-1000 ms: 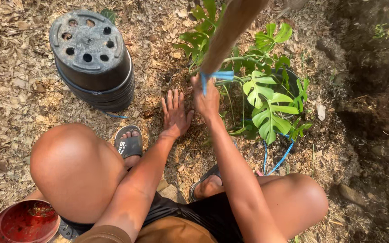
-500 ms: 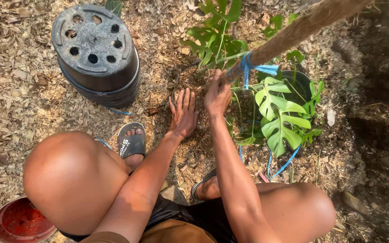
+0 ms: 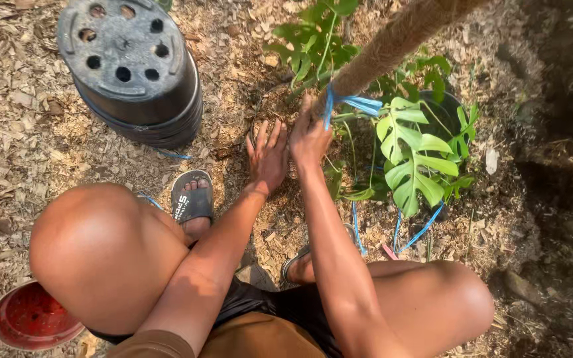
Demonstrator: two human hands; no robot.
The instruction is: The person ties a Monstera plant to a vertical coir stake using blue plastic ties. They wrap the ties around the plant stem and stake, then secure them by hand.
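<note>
We squat over a plant (image 3: 411,154) in the upper middle of the frame, its broad split leaves glossy green above a dark round pot (image 3: 447,106) sunk in wood chips. Our left hand (image 3: 268,156) lies flat on the chips just left of the plant's base, fingers spread and straight, holding nothing. Our right hand (image 3: 310,136) sits beside it at the foot of the pole (image 3: 392,46), a thick, rough, fibre-wrapped stake that leans toward the upper right. Its fingers curl inward; whether they grip the pole or just press at its base, we cannot tell. A blue string (image 3: 356,104) is tied around the pole close to that hand, and more blue strands trail below the leaves.

The pole is tilted, so in our judgement it could topple further if the chips around its base stay loose, dragging the thin stems with it. The string could cut into soft stems if pulled tight.

At upper left an upturned black plastic pot (image 3: 134,66) shows its ring of drain holes. A red bowl (image 3: 29,318) sits at lower left. The ground is dry, flaky mulch throughout.
</note>
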